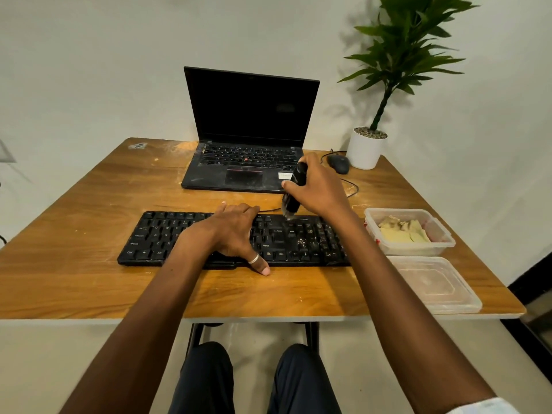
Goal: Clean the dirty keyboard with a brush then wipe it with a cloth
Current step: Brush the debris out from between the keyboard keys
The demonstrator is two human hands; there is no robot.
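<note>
Brushing stage, I'd say, and not far into it. The black keyboard (298, 248) lies flat on the wooden bench (89, 279) right in front of the person. The left hand (236, 231) lies flat across the keyboard's middle, fingers laid out over the keys toward its far edge and thumb hanging off its near edge, pinning it down rather than gripping anything. The right hand (319, 186) is wrapped around a black brush (294, 192), bristles pointing down at the top row of the keyboard's right half; I can't tell if they actually touch.

There's a pale clump of crumbs (301, 241) sitting among the keys on the right half, plus some lighter specks around it, so the brushing has a way to go. The left half looks cleaner, but it's hard to be sure at this angle.

The wipe hasn't started. What looks like a folded yellowish cloth (403, 233) is in an open plastic tub (442, 243) just right of the keyboard, with the tub's lid (433, 285) nearer the person. Behind the keyboard is a dusty open laptop (248, 162).
</note>
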